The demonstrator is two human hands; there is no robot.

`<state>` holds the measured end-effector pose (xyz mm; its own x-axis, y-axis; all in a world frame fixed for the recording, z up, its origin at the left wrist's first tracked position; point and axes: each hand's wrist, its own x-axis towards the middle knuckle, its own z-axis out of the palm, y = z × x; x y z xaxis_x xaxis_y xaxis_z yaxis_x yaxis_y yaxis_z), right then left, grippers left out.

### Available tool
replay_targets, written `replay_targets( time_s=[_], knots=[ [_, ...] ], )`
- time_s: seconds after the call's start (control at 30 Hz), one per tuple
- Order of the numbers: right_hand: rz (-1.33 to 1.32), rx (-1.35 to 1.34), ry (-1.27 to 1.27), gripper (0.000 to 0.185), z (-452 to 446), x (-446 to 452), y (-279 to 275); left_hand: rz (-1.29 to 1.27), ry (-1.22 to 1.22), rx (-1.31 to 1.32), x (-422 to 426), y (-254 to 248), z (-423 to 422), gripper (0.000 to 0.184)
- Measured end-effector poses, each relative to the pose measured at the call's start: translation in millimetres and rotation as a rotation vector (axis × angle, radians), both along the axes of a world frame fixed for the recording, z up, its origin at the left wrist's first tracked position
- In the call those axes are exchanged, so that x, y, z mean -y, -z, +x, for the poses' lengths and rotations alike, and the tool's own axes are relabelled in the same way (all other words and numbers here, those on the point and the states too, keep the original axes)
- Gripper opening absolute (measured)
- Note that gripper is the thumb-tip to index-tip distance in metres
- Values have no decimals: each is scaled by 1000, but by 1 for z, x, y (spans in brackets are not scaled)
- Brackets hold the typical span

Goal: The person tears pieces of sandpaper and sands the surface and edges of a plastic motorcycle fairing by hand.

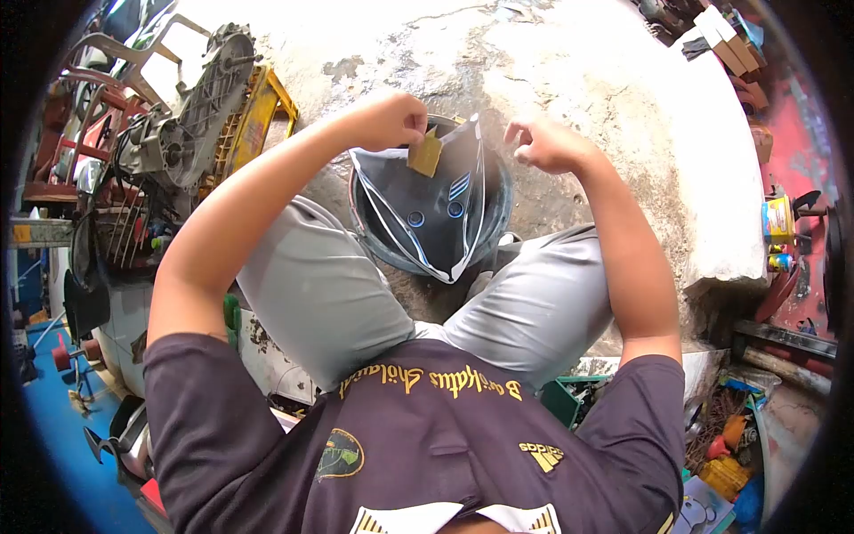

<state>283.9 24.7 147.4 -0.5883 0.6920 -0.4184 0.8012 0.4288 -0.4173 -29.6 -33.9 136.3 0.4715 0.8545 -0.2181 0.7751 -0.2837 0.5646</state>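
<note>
Between the knees, a dark glossy panel (431, 200) with white edges and two round blue-ringed marks lies over a round black basin (500, 214). My left hand (398, 122) pinches the top of a small yellowish-brown square piece (426, 155), which hangs against the upper part of the panel. Off the panel's upper right, my right hand (544, 145) is raised with its fingers curled and partly apart; nothing shows in it. The basin's contents are mostly hidden under the panel.
A metal engine casing (213, 98) and a yellow crate (267, 102) stand at the left. Worn concrete floor (605, 80) lies ahead. A yellow can (777, 220) is at the right, with cluttered parts and a yellow-orange object (725, 476) at the lower right.
</note>
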Motion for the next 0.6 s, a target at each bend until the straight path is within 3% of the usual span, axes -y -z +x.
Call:
replay_targets(
  time_s=[0.03,0.1,0.23,0.33,0.6],
  knots=[
    [-105,-12,29,35,2,-2,4,-3,3,-2,-1,-2,-2,15],
    [-159,-23,8,36,4,-9,15,41,-50,253,-4,-5,-6,13],
    [-217,-64,-19,36,0,-13,28,4,-138,366,2,-38,7,17],
    [-325,-158,1,34,2,-12,25,-47,-292,424,0,-20,14,18],
    [-356,-220,68,33,16,-2,15,-113,-232,393,-18,0,14,21]
  ],
)
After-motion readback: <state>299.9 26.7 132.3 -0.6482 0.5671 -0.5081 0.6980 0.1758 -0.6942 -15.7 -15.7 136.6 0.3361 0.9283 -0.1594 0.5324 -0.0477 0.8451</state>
